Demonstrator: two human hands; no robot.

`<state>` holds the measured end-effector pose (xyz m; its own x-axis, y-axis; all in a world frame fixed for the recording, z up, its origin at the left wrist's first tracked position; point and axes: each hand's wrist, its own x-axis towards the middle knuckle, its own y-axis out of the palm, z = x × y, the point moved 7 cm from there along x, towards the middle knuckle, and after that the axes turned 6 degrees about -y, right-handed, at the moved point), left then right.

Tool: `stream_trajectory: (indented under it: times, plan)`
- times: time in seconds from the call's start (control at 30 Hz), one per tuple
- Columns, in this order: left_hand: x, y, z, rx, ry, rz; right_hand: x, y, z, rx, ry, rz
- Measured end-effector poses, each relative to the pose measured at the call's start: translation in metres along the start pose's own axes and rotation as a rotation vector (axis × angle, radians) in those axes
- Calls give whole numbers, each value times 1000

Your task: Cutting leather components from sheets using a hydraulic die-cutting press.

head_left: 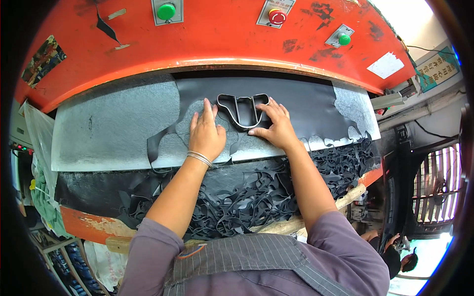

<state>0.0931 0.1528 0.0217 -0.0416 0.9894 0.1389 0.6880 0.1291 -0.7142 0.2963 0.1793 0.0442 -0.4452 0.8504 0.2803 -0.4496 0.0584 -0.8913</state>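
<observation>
A steel cutting die [237, 109], an outlined frame with two inner crossbars, stands on a black sheet of leather-like material [306, 106]. My right hand [277, 127] grips the die's right side, fingers at its upper right edge and thumb by its lower rim. To the left of the die, my left hand [206, 132] lies with fingers stretched out, holding nothing. It rests over the sheet's cut edge, where curved cut outlines show. Under the sheet is a worn grey cutting board [118, 116]. A narrow strip of the sheet hangs at the left.
Black offcuts [237, 202] pile up along the near side of the board. Beyond it, an orange machine beam [212, 42] carries a green button [166, 11] and a red stop button [277, 17]. Another person [395, 256] is at the far lower right.
</observation>
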Motion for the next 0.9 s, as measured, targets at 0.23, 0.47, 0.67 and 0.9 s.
stream_trajectory:
  times: [0.23,0.47,0.67,0.9]
  plan:
    - [8,0,5,-22,35,-73,6,-1,1,25,-106,-95]
    - [3,-9,-6,33,37,-87,3,-12,14,-46,-129,-103]
    - [-18,-70,14,-411,-168,-209,-24,-83,-11,443,56,-635]
    - [-35,-216,-109,-9,542,-908,-2,-249,-35,-126,242,-1297]
